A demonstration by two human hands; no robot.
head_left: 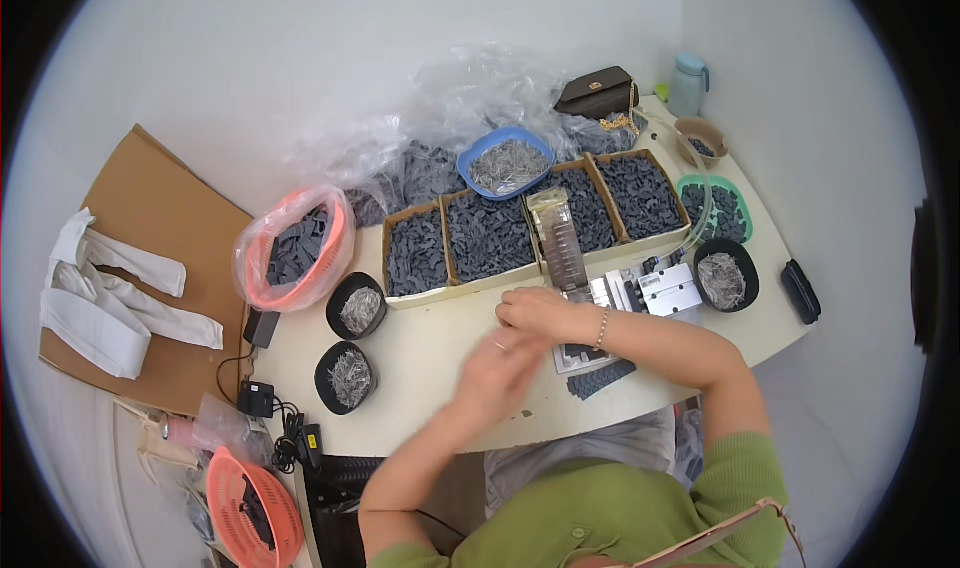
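Over the middle of the white table, my right hand (545,314) is curled with its fingers pressed together. Whatever it may hold is hidden. Just below, close to it or touching, my left hand (492,380) is smeared by motion, and its fingers cannot be read. Beside my right wrist sits a silver metal fixture (628,294) with a white block (670,290) and a clear hose (706,203). A clear tall container (560,240) with markings stands behind it. A neat row of dark grey strips (600,379) lies under my right forearm.
Open cardboard boxes (490,236) of small dark grey pieces line the back. Black bowls (347,377) and a blue basin (506,162) hold thin metal pins. Pink baskets (345,230) stand left, a green tray (715,211) and black case (800,292) right.
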